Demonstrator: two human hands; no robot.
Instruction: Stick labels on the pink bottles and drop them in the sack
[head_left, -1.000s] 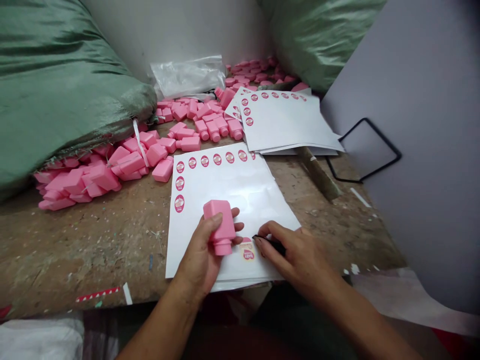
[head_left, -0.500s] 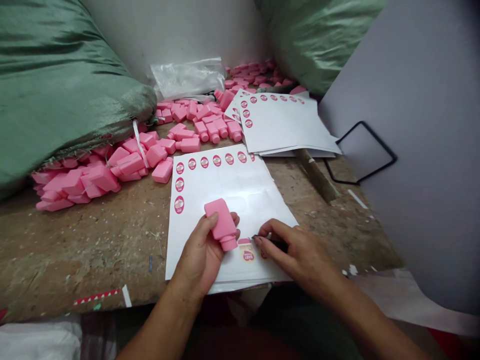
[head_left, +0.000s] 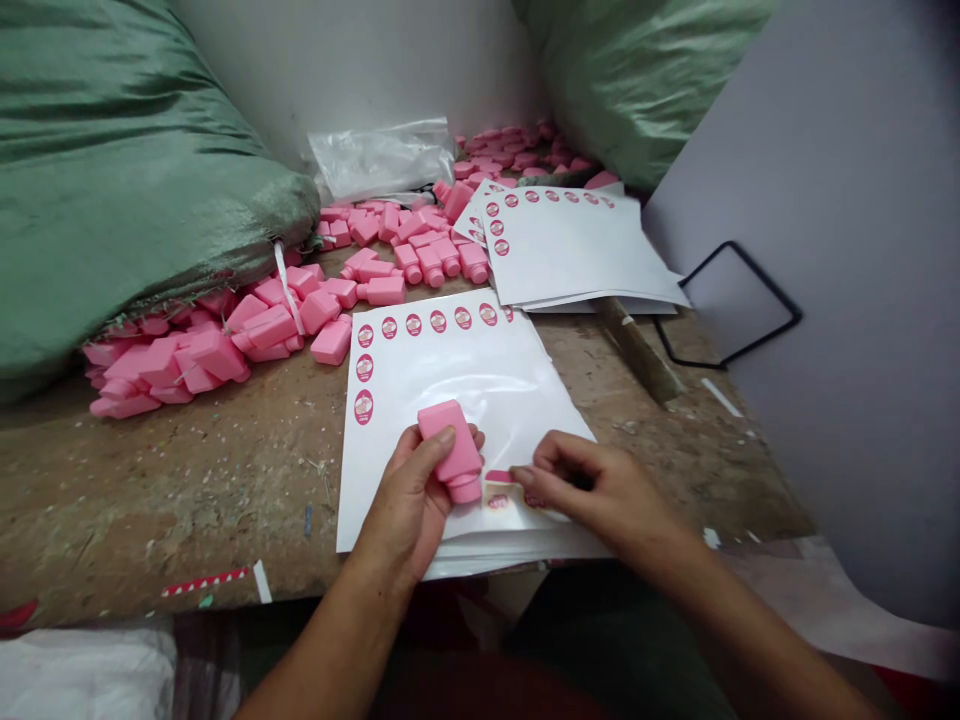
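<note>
My left hand (head_left: 412,495) is closed around a pink plastic bottle (head_left: 450,445), its neck tilted down toward me and the thumb across its face. Beneath it lies a white sticker sheet (head_left: 420,365) with small oval labels along its top and left edges. My right hand (head_left: 604,490) pinches the pink upper edge of a sticker label (head_left: 496,490) near the sheet's lower edge. The label's lower part appears to be still against the sheet. Whether a dark thin tool remains inside the curled right fingers cannot be made out.
Pink bottles (head_left: 274,325) are heaped left and behind, partly under a green sack (head_left: 150,180). More sticker sheets (head_left: 577,250) lie at the back right, beside a wooden strip (head_left: 637,350) and a black wire frame (head_left: 724,365). A clear plastic bag (head_left: 382,160) rests near the wall.
The right fingertips now pinch the label's top edge, where a dark pointed tool showed before. The sheet around it has bowed up slightly. The bottle stays in my left hand.
</note>
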